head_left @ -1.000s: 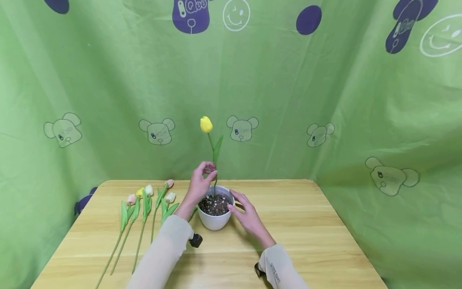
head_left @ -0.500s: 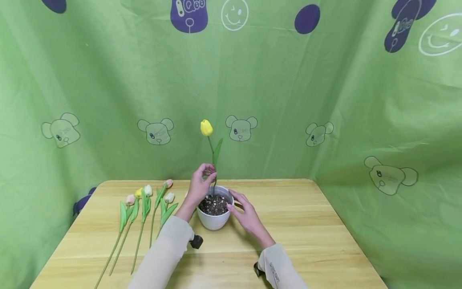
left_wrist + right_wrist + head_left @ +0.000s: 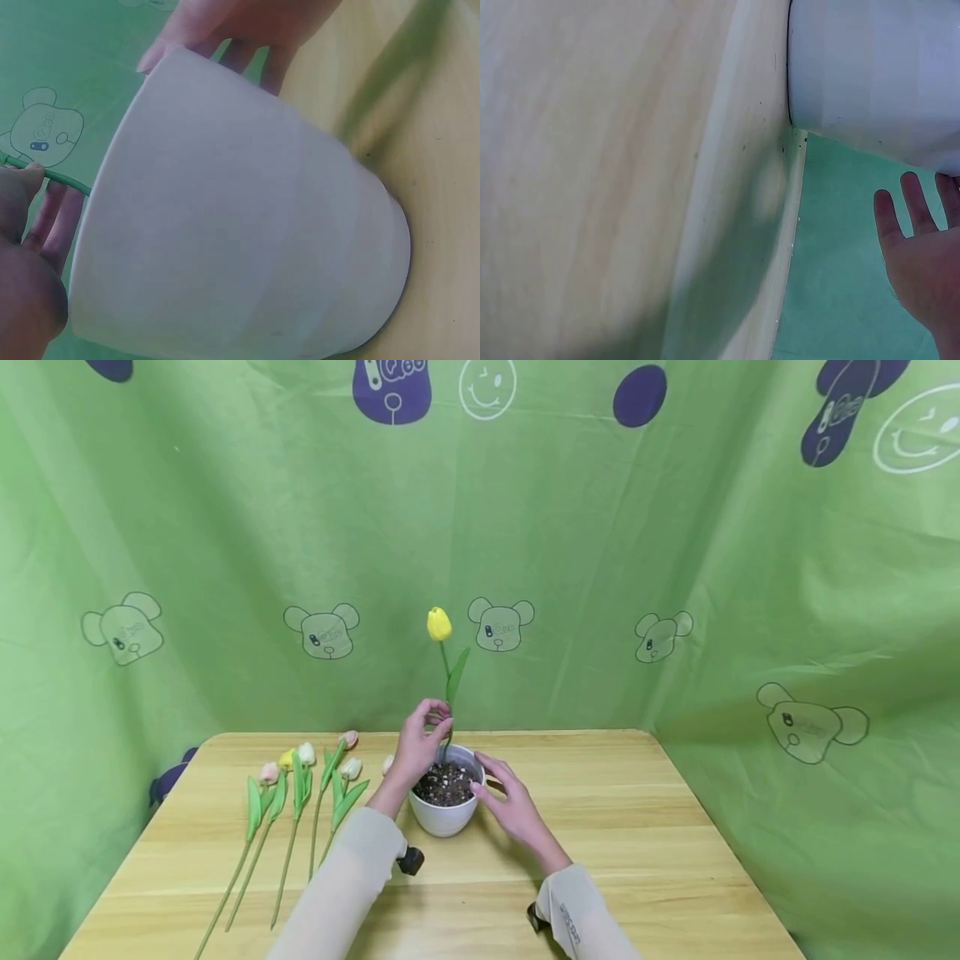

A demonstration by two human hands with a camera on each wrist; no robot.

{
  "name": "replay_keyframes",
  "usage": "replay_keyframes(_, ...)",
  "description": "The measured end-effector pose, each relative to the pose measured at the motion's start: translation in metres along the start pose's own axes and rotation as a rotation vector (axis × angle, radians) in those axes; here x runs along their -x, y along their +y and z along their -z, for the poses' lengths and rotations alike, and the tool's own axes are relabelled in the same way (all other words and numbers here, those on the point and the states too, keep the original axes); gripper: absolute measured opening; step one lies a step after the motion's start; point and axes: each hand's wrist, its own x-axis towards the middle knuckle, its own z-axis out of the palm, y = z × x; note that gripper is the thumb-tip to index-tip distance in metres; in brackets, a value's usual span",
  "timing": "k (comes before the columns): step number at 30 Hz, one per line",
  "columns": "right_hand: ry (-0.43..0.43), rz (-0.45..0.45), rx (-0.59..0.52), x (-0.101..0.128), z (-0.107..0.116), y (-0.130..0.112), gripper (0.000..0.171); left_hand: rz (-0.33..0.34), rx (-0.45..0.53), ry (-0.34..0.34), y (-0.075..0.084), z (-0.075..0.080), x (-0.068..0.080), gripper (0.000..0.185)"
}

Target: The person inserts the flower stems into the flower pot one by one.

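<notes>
A green cartoon-print curtain (image 3: 675, 568) hangs behind a wooden worktop (image 3: 615, 835) with a white pot (image 3: 446, 817) of soil near its middle.

A yellow tulip (image 3: 439, 624) stands upright in the pot, its stem at the far rim. The left hand (image 3: 417, 750) pinches that stem just above the pot. The right hand (image 3: 512, 806), fingers straight and spread, rests against the pot's right side. Left of the pot, a row of loose tulips (image 3: 300, 793) lies flat on the worktop, heads toward the curtain.
</notes>
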Motion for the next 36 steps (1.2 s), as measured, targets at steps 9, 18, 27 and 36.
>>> replay_keyframes(9, 0.019, -0.020, 0.035, -0.008, -0.005, 0.035, 0.058, 0.016, -0.027, -0.007, -0.003, 0.001, 0.001, 0.026)
replay_keyframes(18, 0.011, -0.020, 0.039, -0.008, -0.003, 0.032, 0.059, 0.034, -0.048, -0.001, -0.005, 0.003, 0.002, 0.025)
replay_keyframes(27, 0.014, -0.013, 0.048, -0.008, -0.003, 0.034, 0.059, 0.044, -0.075, 0.007, -0.007, 0.002, 0.003, 0.021)
replay_keyframes(36, 0.023, -0.004, 0.039, -0.007, -0.003, 0.037, 0.059, -0.030, -0.005, -0.014, 0.001, -0.001, 0.002, 0.021)
